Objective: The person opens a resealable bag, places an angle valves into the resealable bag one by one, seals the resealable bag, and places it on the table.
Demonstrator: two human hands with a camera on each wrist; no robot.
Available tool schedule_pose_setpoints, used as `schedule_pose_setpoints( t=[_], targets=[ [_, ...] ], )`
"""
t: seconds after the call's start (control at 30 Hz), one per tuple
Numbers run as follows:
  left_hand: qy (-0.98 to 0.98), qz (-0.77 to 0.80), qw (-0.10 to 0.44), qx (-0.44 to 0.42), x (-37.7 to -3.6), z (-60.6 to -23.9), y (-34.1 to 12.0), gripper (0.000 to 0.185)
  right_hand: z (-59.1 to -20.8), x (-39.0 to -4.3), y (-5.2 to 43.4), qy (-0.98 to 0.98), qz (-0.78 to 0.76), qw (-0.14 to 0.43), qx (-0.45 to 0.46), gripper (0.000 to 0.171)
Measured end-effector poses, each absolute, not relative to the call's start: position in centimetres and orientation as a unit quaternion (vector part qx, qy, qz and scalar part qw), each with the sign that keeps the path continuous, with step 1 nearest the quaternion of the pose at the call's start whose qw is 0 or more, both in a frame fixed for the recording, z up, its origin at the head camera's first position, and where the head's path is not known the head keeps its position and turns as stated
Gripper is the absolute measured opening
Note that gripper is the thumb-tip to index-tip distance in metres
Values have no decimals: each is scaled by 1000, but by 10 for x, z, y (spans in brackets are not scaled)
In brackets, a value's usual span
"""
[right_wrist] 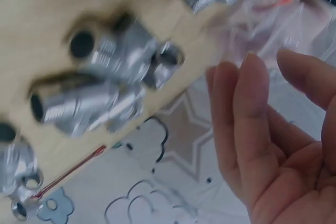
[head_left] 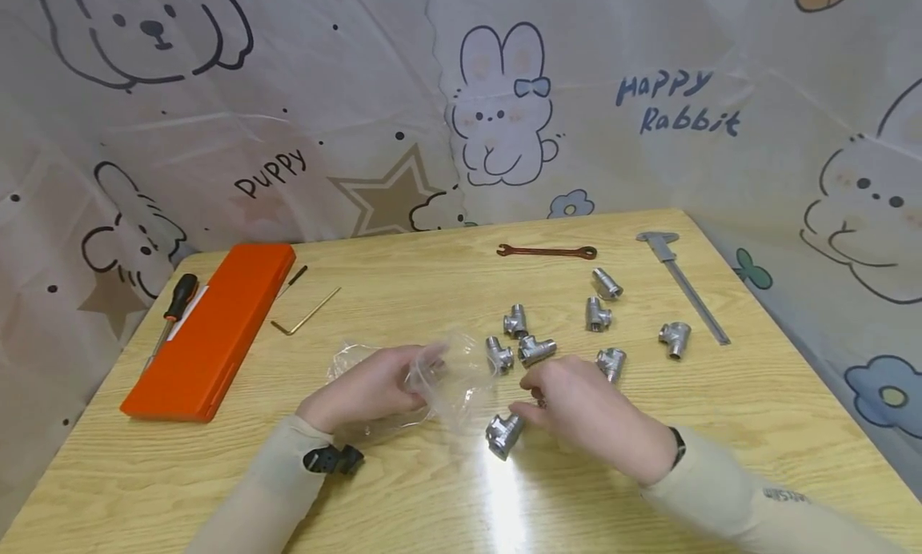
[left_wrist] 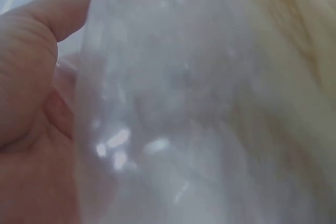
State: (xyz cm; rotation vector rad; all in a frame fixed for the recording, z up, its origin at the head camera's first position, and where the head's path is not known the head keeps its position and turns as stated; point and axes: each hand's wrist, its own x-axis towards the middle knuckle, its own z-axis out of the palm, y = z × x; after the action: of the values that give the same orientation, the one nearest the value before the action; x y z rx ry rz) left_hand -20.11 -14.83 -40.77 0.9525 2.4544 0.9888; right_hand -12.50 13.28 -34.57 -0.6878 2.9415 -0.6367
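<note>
My left hand (head_left: 382, 382) holds a clear plastic bag (head_left: 464, 386) around its near side, with the bag's mouth spread toward the right. In the left wrist view the crinkled film fills most of the picture beside the thumb. Fingers bent and thumb apart, my right hand (head_left: 583, 414) hovers just right of the bag; the right wrist view shows nothing between them. Nearest to its fingertips lies a silver metal tee pipe fitting (head_left: 504, 434). Behind it a tee fitting (head_left: 611, 363) is partly hidden by that hand. Several more fittings (head_left: 536, 350) lie beyond the hand.
An orange case (head_left: 212, 330), a screwdriver (head_left: 176, 306) and a hex key (head_left: 306, 314) lie at the left. A red wrench (head_left: 547, 251) rests near the back edge, a caliper (head_left: 684, 282) at the right. A printed curtain (head_left: 346, 74) hangs behind the wooden table (head_left: 403, 498).
</note>
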Motion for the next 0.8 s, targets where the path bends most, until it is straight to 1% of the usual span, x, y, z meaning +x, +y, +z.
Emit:
schedule_pose_setpoints(
  t=[0.17, 0.23, 0.37, 0.67, 0.8],
  targets=[
    [858, 353, 168, 332, -200, -406, -149, 76, -358, -111, 121, 947, -198, 11, -251, 31],
    [857, 353, 167, 335, -200, -405, -149, 77, -364, -108, 117, 945, -205, 11, -256, 29],
    [856, 352, 162, 343, -200, -404, -150, 79, -372, -104, 112, 947, -202, 24, -249, 29],
    [855, 344, 172, 350, -198, -404, -150, 82, -382, -103, 104, 958, -161, 29, -234, 31],
    [859, 332, 172, 349, -198, -404, -149, 81, -382, -101, 102, 959, -160, 34, -230, 28]
  ],
)
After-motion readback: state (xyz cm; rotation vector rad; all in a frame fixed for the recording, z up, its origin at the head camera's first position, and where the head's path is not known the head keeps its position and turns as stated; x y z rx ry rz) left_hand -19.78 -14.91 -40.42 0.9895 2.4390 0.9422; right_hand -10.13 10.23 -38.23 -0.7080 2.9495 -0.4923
